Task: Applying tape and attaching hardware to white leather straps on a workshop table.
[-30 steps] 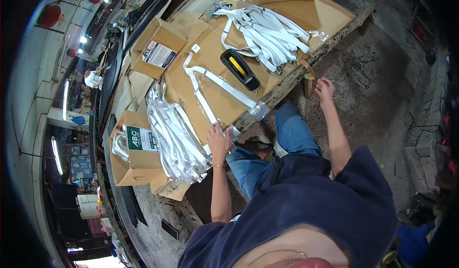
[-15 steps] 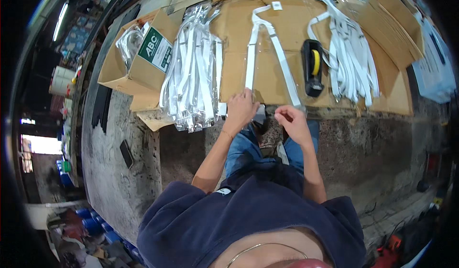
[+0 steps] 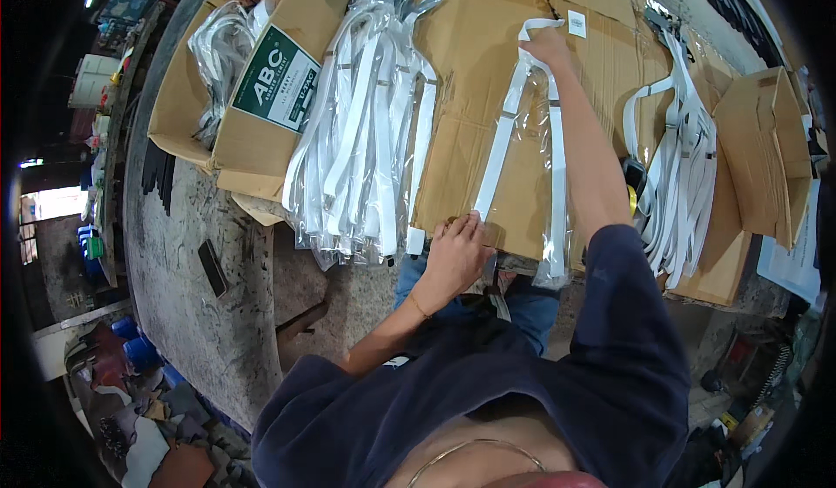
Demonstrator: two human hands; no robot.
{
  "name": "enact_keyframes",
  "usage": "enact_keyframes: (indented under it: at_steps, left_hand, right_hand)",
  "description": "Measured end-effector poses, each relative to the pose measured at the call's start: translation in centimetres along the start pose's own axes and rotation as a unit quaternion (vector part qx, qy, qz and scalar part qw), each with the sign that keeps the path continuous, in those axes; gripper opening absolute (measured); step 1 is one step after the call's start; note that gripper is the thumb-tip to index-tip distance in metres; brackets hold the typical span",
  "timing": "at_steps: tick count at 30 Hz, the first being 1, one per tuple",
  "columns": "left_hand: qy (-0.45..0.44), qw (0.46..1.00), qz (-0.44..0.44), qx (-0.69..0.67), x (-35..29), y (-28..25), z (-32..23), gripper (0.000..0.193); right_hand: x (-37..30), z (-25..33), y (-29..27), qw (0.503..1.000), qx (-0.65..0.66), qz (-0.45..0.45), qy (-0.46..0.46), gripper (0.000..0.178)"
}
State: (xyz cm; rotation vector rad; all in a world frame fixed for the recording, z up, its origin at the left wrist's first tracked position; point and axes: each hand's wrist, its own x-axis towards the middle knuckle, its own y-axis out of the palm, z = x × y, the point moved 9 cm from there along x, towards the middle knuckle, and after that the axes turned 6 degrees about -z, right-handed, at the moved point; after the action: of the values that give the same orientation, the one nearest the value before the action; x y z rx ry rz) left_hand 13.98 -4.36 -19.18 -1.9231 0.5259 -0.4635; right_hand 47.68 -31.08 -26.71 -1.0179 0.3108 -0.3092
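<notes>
A pair of white suspenders lies spread in an upside-down V on the cardboard, its two straps inside clear plastic sleeves. My left hand is closed over the lower end of the left strap, at the cardboard's near edge. Stretched far forward, my right hand pinches the top part where the straps join; its fingertips are partly hidden. A small white tag sits beside that hand. Left of it lies a pile of bagged white suspenders. To the right, more white suspenders lie in a loose bundle.
A cardboard box with bagged straps and a green label stands at left. My right forearm partly covers a black tape dispenser with yellow tape. An open carton stands at right. A phone lies on the grey surface at left.
My right hand has moved from the near edge, by the right strap's end, up to the top of the suspenders. The left hand stays near the left strap's end. The view has shifted.
</notes>
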Motion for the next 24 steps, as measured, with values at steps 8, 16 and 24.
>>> enact_keyframes:
  at_steps: [8,16,24]
  left_hand:
    - [-0.011,1.000,-0.026,-0.013,4.8,0.5,2.7,0.043]
    - [0.059,0.981,-0.173,-0.070,5.6,-3.2,1.2,0.019]
    - [0.186,0.953,-0.074,-0.226,-1.9,2.5,-8.5,0.011]
  right_hand:
    - [-11.9,6.4,-9.9,0.960,0.070,-0.221,-0.154,0.025]
    - [-43.4,-7.8,-10.5,0.970,0.170,-0.165,0.062,0.017]
    - [-51.4,-20.0,0.7,0.890,0.398,-0.182,0.128,0.029]
